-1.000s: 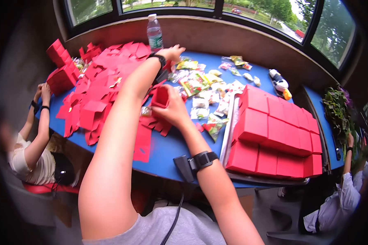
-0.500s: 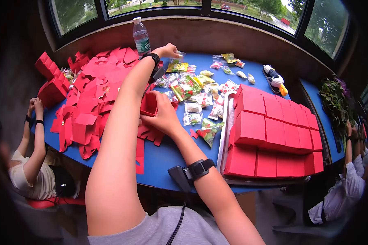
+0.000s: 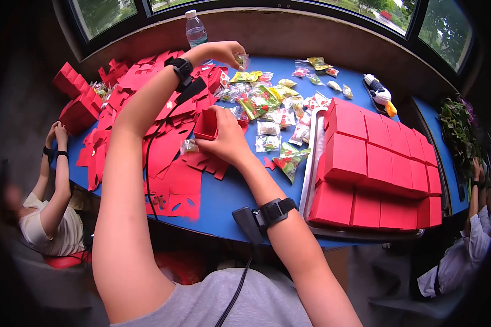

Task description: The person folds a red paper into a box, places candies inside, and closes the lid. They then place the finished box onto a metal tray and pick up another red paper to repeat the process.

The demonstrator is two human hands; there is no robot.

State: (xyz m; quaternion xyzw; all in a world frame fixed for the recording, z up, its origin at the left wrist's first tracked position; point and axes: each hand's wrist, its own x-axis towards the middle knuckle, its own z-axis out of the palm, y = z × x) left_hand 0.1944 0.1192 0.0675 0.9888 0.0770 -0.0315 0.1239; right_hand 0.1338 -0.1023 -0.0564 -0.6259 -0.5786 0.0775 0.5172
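My right hand [image 3: 227,136] is wrapped around an open red paper box [image 3: 206,125], holding it over the flat red cutouts. My left hand [image 3: 227,53] reaches past it to the far side of the table, its fingers pinching a small clear packet [image 3: 244,61]. Loose snack packets [image 3: 259,103] in clear, green and yellow wrappers lie to the right of the box. Another small clear packet [image 3: 189,146] shows just left of my right thumb. What is inside the held box cannot be seen well.
Stacked red boxes [image 3: 379,163] fill a metal tray [image 3: 304,204] on the right. Flat red cutouts [image 3: 172,180] cover the left of the blue table [image 3: 223,193]. A water bottle [image 3: 196,31] stands at the back. Co-workers' hands [image 3: 58,132] are at left, with others at far right.
The view has shifted slightly. My left hand has lifted a little, with the packet in its fingers. My right hand still holds the box, and a clear packet now shows beside it.
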